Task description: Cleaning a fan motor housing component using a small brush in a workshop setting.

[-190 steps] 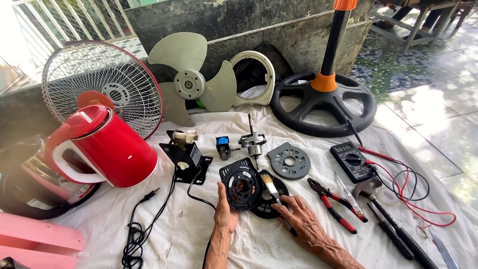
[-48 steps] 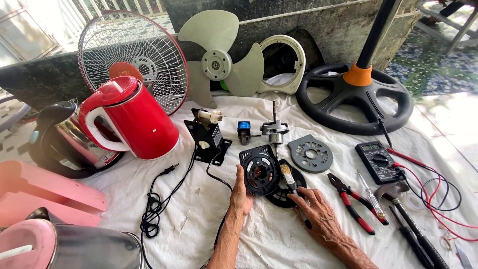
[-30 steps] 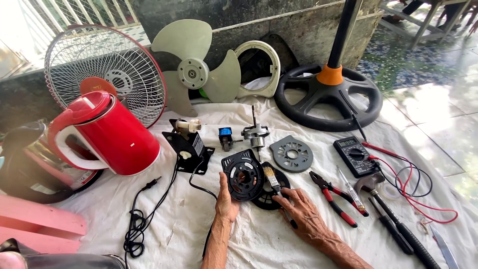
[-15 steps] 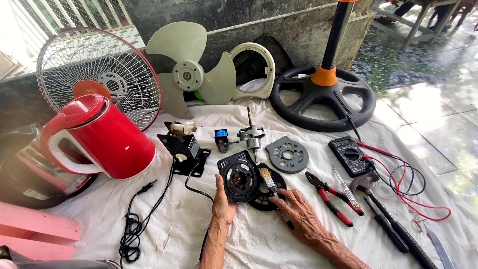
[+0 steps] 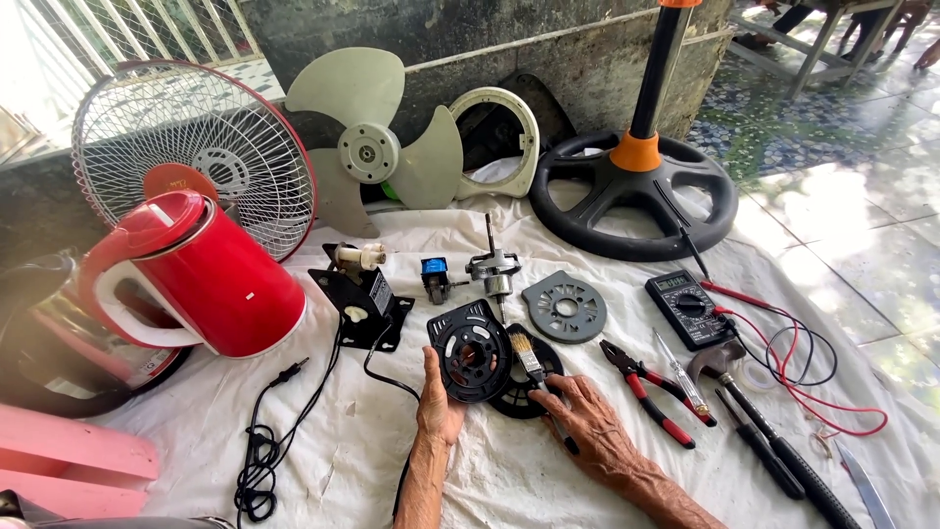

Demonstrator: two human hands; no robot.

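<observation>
At lower centre a black round cover (image 5: 474, 351) is propped upright, left hand (image 5: 439, 400) fingers clamped on its edge, while a small brush (image 5: 535, 367) is gripped in the right hand (image 5: 588, 421), bristles beside it; brushing looks underway, fan parts lying unassembled.

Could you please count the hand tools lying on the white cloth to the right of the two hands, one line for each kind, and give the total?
Pliers with red handles: 1
Tester screwdriver with clear handle: 1
Hammer: 1
Black-handled screwdriver: 1
Knife blade at the frame's edge: 1
Total: 5
</observation>
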